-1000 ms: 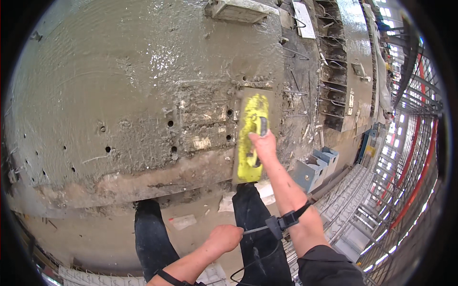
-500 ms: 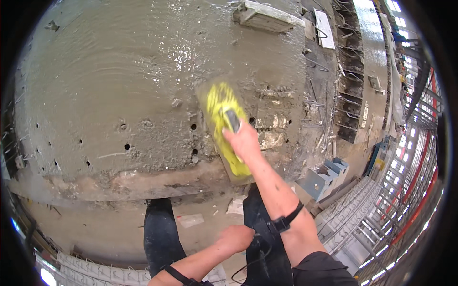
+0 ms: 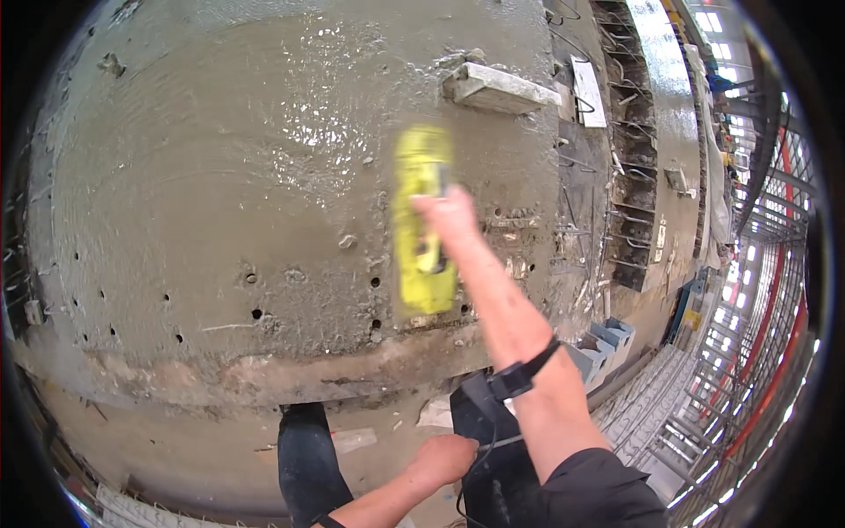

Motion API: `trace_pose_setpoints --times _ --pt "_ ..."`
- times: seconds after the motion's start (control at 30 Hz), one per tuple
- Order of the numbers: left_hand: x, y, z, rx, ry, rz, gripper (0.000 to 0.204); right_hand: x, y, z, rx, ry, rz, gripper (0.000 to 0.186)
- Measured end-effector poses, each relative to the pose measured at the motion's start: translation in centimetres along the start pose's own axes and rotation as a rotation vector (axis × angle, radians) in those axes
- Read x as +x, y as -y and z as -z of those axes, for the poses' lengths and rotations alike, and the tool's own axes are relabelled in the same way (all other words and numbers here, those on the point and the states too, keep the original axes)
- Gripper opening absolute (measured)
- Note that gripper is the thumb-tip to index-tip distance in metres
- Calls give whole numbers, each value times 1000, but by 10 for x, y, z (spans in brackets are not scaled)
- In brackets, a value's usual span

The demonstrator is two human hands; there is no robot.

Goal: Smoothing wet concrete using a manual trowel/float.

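Observation:
My right hand (image 3: pixel 451 216) is closed round the handle of a long yellow float (image 3: pixel 426 286), blurred by motion. The float lies over the wet grey concrete (image 3: pixel 202 194), its length running away from me near the holes by the near edge. Low in front of my thigh, my left hand (image 3: pixel 445 459) is curled into a fist. A thin grey rod-like piece (image 3: pixel 503 442) shows beside that fist; whether the fingers grip it is hidden.
A pale block (image 3: pixel 500 91) sits on the concrete at the far right. Bent steel bars (image 3: pixel 627 167) stick out along the right side, by a white strip (image 3: pixel 589 92). Grey-blue metal boxes (image 3: pixel 600 345) stand at lower right. A raised edge (image 3: pixel 264 374) separates the concrete from my legs.
The float in my right hand has swung from a slant to nearly straight ahead. My view has shifted, so the slab appears lower. The left fist stays low by my thigh.

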State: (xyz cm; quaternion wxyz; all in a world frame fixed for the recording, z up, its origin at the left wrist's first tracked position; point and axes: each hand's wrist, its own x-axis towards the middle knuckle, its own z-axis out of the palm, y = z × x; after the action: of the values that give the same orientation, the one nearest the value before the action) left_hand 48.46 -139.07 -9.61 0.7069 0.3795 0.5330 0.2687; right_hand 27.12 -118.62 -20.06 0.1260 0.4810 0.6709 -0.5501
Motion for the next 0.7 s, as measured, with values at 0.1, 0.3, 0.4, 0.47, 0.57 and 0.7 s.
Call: trace_pose_setpoints --times 0.1,0.3,0.4,0.47,0.57,0.7 --pt "4 10 -5 28 17 17 26 -30 35 -78 -619 114 185 30" --pt "-12 13 4 48 29 50 27 9 10 4 -277 -189 -150 32" --pt "-11 5 6 33 4 10 27 48 -50 115 -161 -480 -205 26" --pt "-7 5 7 16 15 -36 27 64 -70 162 433 -504 -107 23" --pt "-14 6 15 -8 2 -35 27 80 -39 155 478 -420 -113 29" --pt "-22 11 10 -39 -53 -17 28 54 -15 57 496 -270 -138 29"
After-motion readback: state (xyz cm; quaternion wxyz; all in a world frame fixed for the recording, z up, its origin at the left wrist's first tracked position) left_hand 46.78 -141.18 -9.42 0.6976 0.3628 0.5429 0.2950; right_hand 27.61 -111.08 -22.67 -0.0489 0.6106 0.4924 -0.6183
